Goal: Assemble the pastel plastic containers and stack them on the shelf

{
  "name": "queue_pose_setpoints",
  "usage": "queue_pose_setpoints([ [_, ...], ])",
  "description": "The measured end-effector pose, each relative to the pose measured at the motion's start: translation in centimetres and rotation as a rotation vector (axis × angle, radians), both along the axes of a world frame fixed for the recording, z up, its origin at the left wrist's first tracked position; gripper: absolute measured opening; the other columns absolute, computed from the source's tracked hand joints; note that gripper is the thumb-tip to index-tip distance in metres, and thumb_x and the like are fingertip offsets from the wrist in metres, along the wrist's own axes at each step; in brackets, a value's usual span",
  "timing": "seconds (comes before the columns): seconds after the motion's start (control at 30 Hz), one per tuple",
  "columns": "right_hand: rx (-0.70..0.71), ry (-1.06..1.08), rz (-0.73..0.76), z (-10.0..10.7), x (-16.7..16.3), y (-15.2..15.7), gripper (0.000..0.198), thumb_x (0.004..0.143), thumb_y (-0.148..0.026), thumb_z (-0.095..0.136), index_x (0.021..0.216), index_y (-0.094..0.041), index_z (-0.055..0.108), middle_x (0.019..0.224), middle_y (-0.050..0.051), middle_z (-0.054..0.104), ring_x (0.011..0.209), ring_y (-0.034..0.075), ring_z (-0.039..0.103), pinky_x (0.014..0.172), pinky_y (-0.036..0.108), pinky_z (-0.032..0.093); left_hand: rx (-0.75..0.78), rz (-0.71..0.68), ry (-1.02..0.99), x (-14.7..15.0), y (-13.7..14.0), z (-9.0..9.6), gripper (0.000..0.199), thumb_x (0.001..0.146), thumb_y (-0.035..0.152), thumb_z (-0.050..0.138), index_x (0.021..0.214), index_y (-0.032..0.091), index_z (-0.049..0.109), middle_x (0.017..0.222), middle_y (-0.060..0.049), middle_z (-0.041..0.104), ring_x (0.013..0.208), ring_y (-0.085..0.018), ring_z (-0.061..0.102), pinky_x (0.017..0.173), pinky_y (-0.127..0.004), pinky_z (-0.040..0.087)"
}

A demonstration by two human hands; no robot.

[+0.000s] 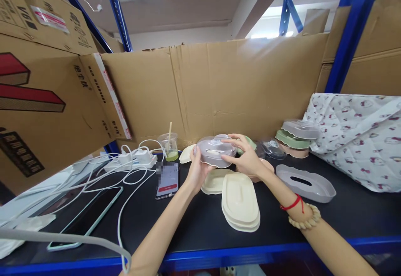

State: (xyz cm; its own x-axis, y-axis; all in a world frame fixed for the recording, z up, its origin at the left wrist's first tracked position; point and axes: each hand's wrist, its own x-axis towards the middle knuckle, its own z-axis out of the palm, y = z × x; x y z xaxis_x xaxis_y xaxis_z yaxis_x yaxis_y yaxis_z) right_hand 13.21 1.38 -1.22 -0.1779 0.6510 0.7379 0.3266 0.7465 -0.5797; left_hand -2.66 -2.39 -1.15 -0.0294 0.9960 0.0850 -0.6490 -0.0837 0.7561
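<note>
A purple-grey oval box with a wavy rim and a transparent lid (208, 152) is held up off the table in front of me. My left hand (199, 167) grips its left end from below, with the thumb on the side. My right hand (246, 154) is closed on its right side, fingers reaching over the lid. Below lie stacked cream oval pieces (240, 200), overlapping another cream piece (214, 182). Partly behind my right hand is a pink piece (266, 166). Farther right rests a grey oval piece with a slot (306, 184).
Left are a lit phone (168, 180), a darker phone (89, 217), tangled white cables and a power strip (120, 165). A plastic cup with a straw (171, 152) stands behind. Stacked boxes (293, 142) and a patterned quilted bag (360, 142) are right. Cardboard (219, 88) walls the back.
</note>
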Motion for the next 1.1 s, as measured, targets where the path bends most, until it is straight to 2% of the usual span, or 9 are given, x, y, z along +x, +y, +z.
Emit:
queue_pose_setpoints([
  [0.13,-0.08,0.026,0.091,-0.29,-0.12,-0.16,0.041,0.064,-0.042,0.075,0.103,-0.029,0.069,0.122,0.006,0.053,0.118,0.022,0.05,0.099,0.039,0.042,0.029,0.008,0.031,-0.13,-0.15,0.05,0.041,0.08,0.037,0.062,0.117,0.024,0.047,0.129,-0.01,0.055,0.109,-0.023,0.059,0.077,-0.033,0.056],
  [0.27,-0.059,-0.005,0.092,-0.03,-0.07,-0.28,0.043,0.062,-0.04,0.077,0.103,-0.03,0.07,0.122,0.006,0.055,0.118,0.024,0.05,0.102,0.042,0.039,0.013,0.046,0.024,-0.22,-0.15,0.14,0.042,0.079,0.033,0.062,0.117,0.025,0.046,0.129,-0.009,0.054,0.107,-0.023,0.059,0.072,-0.03,0.056],
  [0.47,-0.016,-0.048,0.054,-0.14,-0.59,-0.77,0.048,0.061,-0.04,0.079,0.107,-0.032,0.069,0.121,0.006,0.054,0.119,0.025,0.049,0.1,0.043,0.04,0.015,0.09,0.034,-0.59,0.08,0.24,0.037,0.077,0.03,0.06,0.11,0.022,0.046,0.117,-0.009,0.06,0.097,-0.021,0.062,0.067,-0.028,0.055],
  [0.8,-0.106,-0.003,0.136,-0.15,-0.28,-0.43,0.044,0.065,-0.042,0.074,0.107,-0.03,0.068,0.123,0.007,0.053,0.117,0.023,0.051,0.096,0.04,0.045,-0.014,0.153,0.092,-0.93,0.39,-0.17,0.042,0.067,0.036,0.069,0.101,0.02,0.05,0.105,-0.007,0.062,0.09,-0.02,0.062,0.066,-0.03,0.054],
  [0.97,-0.15,0.003,0.145,-0.04,-0.31,-0.52,0.043,0.066,-0.04,0.073,0.106,-0.028,0.068,0.124,0.008,0.053,0.115,0.024,0.053,0.093,0.04,0.047,-0.017,0.115,0.105,-0.99,0.09,0.12,0.034,0.07,0.032,0.065,0.1,0.022,0.054,0.108,-0.005,0.062,0.092,-0.02,0.061,0.064,-0.028,0.055],
  [1.1,-0.143,-0.036,0.145,0.22,-0.4,-1.02,0.045,0.064,-0.038,0.074,0.107,-0.027,0.066,0.128,0.009,0.05,0.121,0.024,0.048,0.095,0.04,0.045,-0.039,0.097,0.094,-0.99,0.03,0.24,0.027,0.071,0.028,0.059,0.097,0.019,0.058,0.102,-0.006,0.065,0.089,-0.019,0.062,0.062,-0.027,0.054],
])
